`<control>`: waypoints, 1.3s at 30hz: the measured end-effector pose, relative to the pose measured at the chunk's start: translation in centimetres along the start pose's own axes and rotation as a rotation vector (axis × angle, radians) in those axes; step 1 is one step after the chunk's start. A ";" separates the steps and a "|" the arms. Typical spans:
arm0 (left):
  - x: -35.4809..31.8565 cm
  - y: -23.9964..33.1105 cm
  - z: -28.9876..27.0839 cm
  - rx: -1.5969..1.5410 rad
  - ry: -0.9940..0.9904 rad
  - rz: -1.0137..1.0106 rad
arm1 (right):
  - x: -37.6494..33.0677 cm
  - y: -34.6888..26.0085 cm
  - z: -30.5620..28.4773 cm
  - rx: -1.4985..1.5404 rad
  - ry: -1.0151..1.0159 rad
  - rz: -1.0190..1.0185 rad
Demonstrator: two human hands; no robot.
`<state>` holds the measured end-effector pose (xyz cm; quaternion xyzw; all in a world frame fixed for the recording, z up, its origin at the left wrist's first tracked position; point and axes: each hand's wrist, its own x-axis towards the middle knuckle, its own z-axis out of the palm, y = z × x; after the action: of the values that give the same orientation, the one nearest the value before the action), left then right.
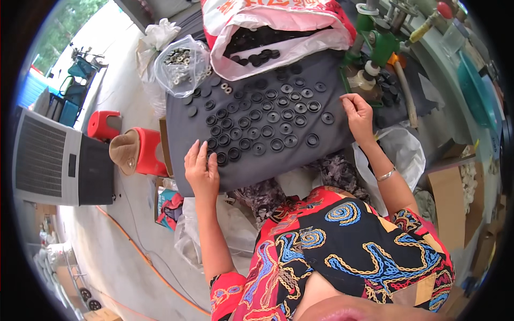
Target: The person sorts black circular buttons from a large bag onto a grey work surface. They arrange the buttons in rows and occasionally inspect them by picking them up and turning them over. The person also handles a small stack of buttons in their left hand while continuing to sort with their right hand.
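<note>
1. Black round grooved discs (267, 131): roughly forty, exact count unclear. Flat on grey cloth-covered table (251, 172), round faces up, axis vertical; rows run diagonally, lower-left to upper-right.
2. Left hand (202, 171): fingers slightly spread, at array's lower-left corner; can't tell if gripping a disc.
3. Right hand (358, 113): thumb and index narrow, right of array; can't tell if holding anything.
4. Small pale rings (228, 90): two loose, behind array.
5. Red-and-white sack (289, 21): one, mouth open, black parts inside.
</note>
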<state>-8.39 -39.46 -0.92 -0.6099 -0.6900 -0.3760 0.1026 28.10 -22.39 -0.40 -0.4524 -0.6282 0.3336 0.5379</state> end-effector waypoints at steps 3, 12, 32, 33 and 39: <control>3.1 -0.6 0.5 -0.048 0.056 -0.021 | 0.3 1.7 -0.1 -0.162 0.058 -0.131; 11.5 -3.4 4.7 -0.176 -0.056 -0.108 | -0.8 0.5 0.4 -0.310 0.077 -0.284; 23.3 3.9 17.6 -0.231 -0.140 0.136 | -0.6 0.2 0.8 -0.447 0.051 -0.465; 24.1 3.7 18.5 -0.203 -0.129 0.151 | -0.5 0.2 0.8 -0.450 0.046 -0.467; 27.4 3.2 24.1 -0.068 -0.148 0.165 | -1.1 0.3 0.8 -0.471 0.001 -0.485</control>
<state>-4.29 -3.05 0.01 -0.6937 -0.6302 -0.3433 0.0611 27.38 -23.23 -1.20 -0.4019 -0.7770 0.0415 0.4828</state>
